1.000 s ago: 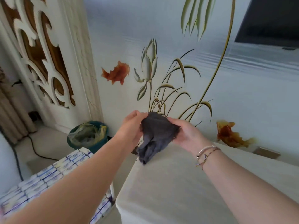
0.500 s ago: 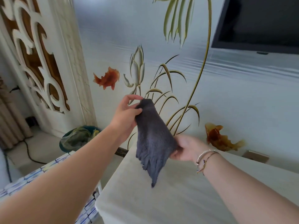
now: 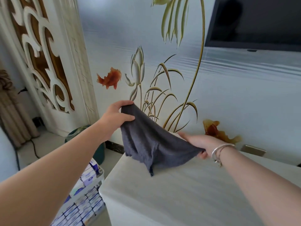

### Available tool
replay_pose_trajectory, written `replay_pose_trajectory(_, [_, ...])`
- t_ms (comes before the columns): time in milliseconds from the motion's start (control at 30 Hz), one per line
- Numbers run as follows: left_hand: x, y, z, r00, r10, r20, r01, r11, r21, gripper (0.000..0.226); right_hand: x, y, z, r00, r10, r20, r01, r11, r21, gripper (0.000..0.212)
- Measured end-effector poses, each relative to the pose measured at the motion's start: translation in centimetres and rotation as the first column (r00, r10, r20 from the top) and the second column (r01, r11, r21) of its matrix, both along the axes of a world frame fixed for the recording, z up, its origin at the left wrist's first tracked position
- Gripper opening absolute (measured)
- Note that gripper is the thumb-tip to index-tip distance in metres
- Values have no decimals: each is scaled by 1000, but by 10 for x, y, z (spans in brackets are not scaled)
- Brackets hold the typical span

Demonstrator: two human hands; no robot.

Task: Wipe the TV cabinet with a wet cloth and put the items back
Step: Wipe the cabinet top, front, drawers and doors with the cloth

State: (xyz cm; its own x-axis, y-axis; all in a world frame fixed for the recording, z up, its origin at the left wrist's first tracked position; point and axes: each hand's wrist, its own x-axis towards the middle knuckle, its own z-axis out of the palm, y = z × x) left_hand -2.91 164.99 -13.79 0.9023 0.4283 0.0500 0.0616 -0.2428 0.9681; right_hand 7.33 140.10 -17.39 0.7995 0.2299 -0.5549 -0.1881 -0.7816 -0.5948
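- Both hands grip the dark grey cloth (image 3: 149, 144): the left hand (image 3: 117, 115) pinches its upper corner between thumb and fingers, and the right hand (image 3: 199, 141) closes on the opposite, lower edge, so the cloth hangs spread between them with one point drooping.
- White TV cabinet (image 3: 187, 196) lies under the cloth; the drooping point hangs just above its top near the left end, and whether it touches I cannot tell.
- Painted wall (image 3: 244, 95) with reeds, a lotus and orange fish rises behind the cabinet.
- Television (image 3: 260, 22) hangs above the cabinet to the right.
- Stacked boxes (image 3: 84, 201) sit beside the cabinet's left end.
- Bracelets (image 3: 221, 149) circle the right wrist, above the cabinet top.
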Motion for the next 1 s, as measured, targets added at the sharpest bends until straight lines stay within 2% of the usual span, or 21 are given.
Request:
replay_pose_trajectory(67, [-5, 3, -3, 999, -4, -53, 9, 994, 106, 60, 6, -8, 3, 989, -89, -117, 118, 957, 265, 51])
replay_pose_trajectory(133, [-9, 2, -4, 990, -11, -137, 55, 947, 317, 67, 10, -13, 7, 982, -81, -169, 169, 770, 615, 36])
replay_pose_trajectory(167, [-11, 1, -4, 984, -6, -177, 81, 904, 419, 69, 9, -16, 10, 986, -50, -160, 151, 678, 720, 33])
replay_pose_trajectory(200, [-13, 0, -3, 979, 10, -202, 95, 860, 501, 70, 7, -17, 14, 991, -28, -133, 122, 613, 781, 28])
replay_pose_trajectory(267, [-18, -1, -4, 977, 57, -205, 83, 784, 615, 67, 4, -19, 21, 997, -33, -73, 78, 573, 816, 31])
replay_pose_trajectory(333, [-25, -2, -2, 976, 106, -190, 51, 735, 676, 54, -3, -16, 30, 997, 44, 68, -80, 687, 723, 40])
replay_pose_trajectory(400, [-35, -4, 5, 972, 140, -189, 50, 662, 748, 34, -18, -13, 41, 924, 232, 303, -336, 870, 361, 35])
replay_pose_trajectory(467, [-46, -6, 19, 967, 137, -214, 97, 581, 808, 23, -31, -9, 56, 780, 376, 500, -401, 914, -61, 15])
replay_pose_trajectory(500, [-50, -6, 27, 966, 113, -233, 125, 585, 801, 24, -36, -9, 63, 733, 402, 549, -392, 909, -142, 12])
replay_pose_trajectory(533, [-54, -4, 36, 967, 72, -245, 143, 640, 755, 24, -37, -11, 69, 735, 398, 550, -392, 910, -135, 13])
replay_pose_trajectory(567, [-58, -2, 44, 971, 24, -239, 141, 749, 648, 22, -35, -15, 75, 788, 370, 493, -400, 915, -48, 13])
replay_pose_trajectory(600, [-62, -2, 51, 976, -20, -219, 119, 886, 448, 17, -34, -21, 78, 857, 330, 396, -389, 918, 77, 11])
replay_pose_trajectory(633, [-66, -1, 55, 982, -53, -182, 89, 977, 195, 13, -31, -26, 79, 913, 289, 289, -352, 915, 196, 10])
replay_pose_trajectory(667, [-66, 0, 55, 986, -73, -150, 67, 997, -43, 12, -27, -30, 75, 949, 246, 196, -295, 913, 283, 10])
replay_pose_trajectory(700, [-65, 2, 49, 985, -90, -148, 63, 982, -177, 13, -22, -32, 68, 972, 201, 123, -231, 917, 326, 13])
replay_pose_trajectory(733, [-61, 2, 38, 976, -109, -186, 71, 977, -201, 14, -18, -32, 57, 984, 160, 72, -175, 926, 336, 16])
replay_pose_trajectory(800, [-49, 1, 5, 948, -128, -293, 92, 987, -135, 14, -13, -25, 29, 995, 89, 48, -98, 969, 228, 23])
replay_pose_trajectory(867, [-32, 2, -38, 934, -76, -349, 40, 993, -107, 14, -8, -11, -6, 977, 92, 190, -93, 996, -2, 28])
replay_pose_trajectory(933, [-17, 6, -81, 930, 54, -364, -60, 998, -7, 10, -12, 1, -37, 852, 165, 496, -33, 964, -263, 30])
replay_pose_trajectory(967, [-12, 8, -97, 927, 130, -352, -102, 990, 98, 10, -19, 6, -50, 749, 205, 630, -10, 954, -299, 35])
replay_pose_trajectory(1000, [-9, 10, -109, 923, 193, -332, -136, 973, 188, 14, -28, 11, -63, 668, 257, 698, -73, 957, -282, 42])
